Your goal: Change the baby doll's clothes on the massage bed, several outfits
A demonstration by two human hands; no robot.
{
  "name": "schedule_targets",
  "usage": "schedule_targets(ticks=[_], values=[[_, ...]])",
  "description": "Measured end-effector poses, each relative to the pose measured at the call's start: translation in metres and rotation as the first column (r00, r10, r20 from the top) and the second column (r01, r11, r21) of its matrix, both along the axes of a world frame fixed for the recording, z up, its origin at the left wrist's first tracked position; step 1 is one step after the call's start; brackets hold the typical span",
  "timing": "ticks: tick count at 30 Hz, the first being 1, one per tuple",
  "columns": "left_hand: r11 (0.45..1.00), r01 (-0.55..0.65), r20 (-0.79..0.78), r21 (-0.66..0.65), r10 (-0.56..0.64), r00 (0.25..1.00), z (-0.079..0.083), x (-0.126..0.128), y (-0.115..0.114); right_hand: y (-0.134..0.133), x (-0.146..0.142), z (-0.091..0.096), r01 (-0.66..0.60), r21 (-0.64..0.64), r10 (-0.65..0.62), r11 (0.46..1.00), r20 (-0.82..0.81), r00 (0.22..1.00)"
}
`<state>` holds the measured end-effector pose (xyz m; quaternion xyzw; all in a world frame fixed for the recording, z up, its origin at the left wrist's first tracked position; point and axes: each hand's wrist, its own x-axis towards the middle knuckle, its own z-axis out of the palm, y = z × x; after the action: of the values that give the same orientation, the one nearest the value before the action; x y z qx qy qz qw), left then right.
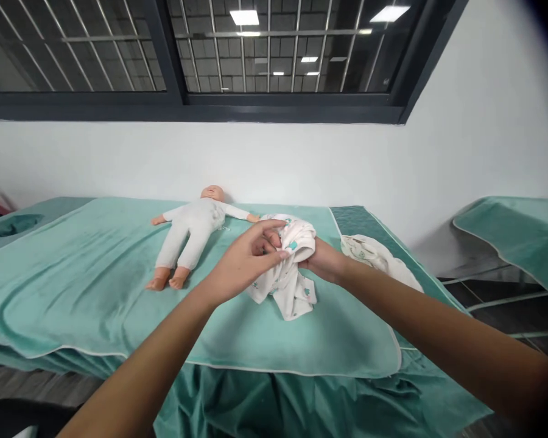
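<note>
A white baby garment (288,275) with small teal prints hangs bunched above the green blanket (82,286). My left hand (245,258) pinches its upper edge from the left, fingers closed on the cloth. My right hand (325,260) grips the same garment from the right, mostly hidden behind the fabric. A baby doll (192,228) in a white bodysuit lies on its back on the blanket, further back and to the left of my hands.
A second white cloth (375,255) lies on the bed's right edge. The bed stands against a white wall under a dark-framed window. Another green-covered bed (516,237) stands at the right, with a gap of dark floor between.
</note>
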<state>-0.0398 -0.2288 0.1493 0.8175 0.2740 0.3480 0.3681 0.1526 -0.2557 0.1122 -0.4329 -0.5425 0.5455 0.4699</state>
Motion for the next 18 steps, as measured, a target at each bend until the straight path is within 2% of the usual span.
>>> schedule_targets(ticks=[2,4,7,9,12,15,18], values=[[0.986,-0.121,0.03,0.115,0.118,0.993,-0.005,-0.017,0.008,0.008,-0.006,-0.005,-0.012,-0.03,0.007,0.999,-0.154,0.988],[0.958,-0.24,0.017,0.158,0.24,0.971,-0.013,-0.03,0.018,0.016,-0.014,-0.005,-0.029,-0.05,0.015,0.998,-0.261,0.965],[0.975,-0.215,-0.041,0.045,0.217,0.975,-0.028,-0.039,0.026,0.024,-0.03,0.0,-0.07,0.012,0.07,0.997,-0.337,0.939],[0.979,-0.203,-0.011,-0.015,0.203,0.979,-0.035,-0.041,0.026,0.026,-0.04,0.004,-0.07,0.081,0.094,0.994,-0.343,0.934],[0.957,-0.288,0.055,-0.039,0.29,0.956,-0.042,-0.045,0.021,0.021,-0.05,0.006,-0.046,0.126,0.082,0.991,-0.295,0.952],[0.927,-0.373,0.054,-0.039,0.375,0.925,-0.048,-0.057,0.016,0.01,-0.051,0.004,-0.097,0.083,0.113,0.992,-0.221,0.969],[0.88,-0.475,0.069,0.022,0.472,0.879,-0.059,-0.083,0.012,-0.006,-0.046,-0.003,-0.223,0.016,0.221,0.975,-0.218,0.951]])
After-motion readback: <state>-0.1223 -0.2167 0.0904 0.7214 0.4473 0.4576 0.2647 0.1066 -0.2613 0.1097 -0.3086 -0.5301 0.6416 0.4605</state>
